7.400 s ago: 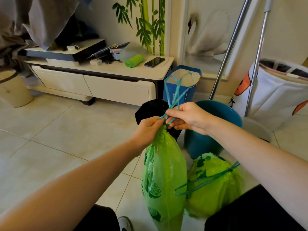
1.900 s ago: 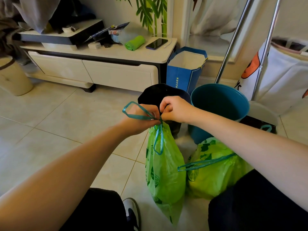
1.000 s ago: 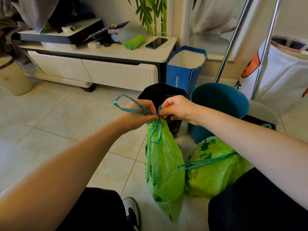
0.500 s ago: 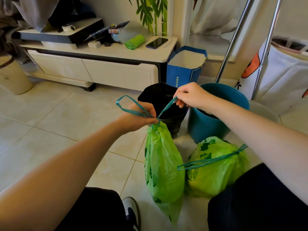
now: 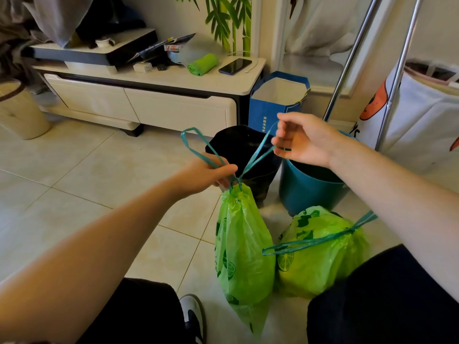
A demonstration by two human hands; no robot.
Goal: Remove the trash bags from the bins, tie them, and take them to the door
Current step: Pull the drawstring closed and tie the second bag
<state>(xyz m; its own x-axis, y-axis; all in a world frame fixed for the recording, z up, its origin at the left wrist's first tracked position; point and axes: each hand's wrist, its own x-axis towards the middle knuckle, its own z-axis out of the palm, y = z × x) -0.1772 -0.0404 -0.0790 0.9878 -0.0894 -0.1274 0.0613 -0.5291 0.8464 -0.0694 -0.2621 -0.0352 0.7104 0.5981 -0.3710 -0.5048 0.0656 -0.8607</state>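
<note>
Tall green bag [image 5: 244, 252] hangs at lower centre, its tied twin [image 5: 323, 254] on the floor lower right. My left hand [image 5: 206, 173] grips one drawstring loop at the neck, my right hand [image 5: 301, 139] pinches the other strand [image 5: 255, 155], centre right. Pull unevenly and the knot could slip, or thin plastic tear

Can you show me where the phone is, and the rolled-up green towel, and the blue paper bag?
Dark flat phone [image 5: 235, 66], head view: middle of its screen.
Rolled green towel [image 5: 202, 64], head view: middle of the roll.
Blue paper bag [image 5: 265, 115], head view: its front wall.
</note>
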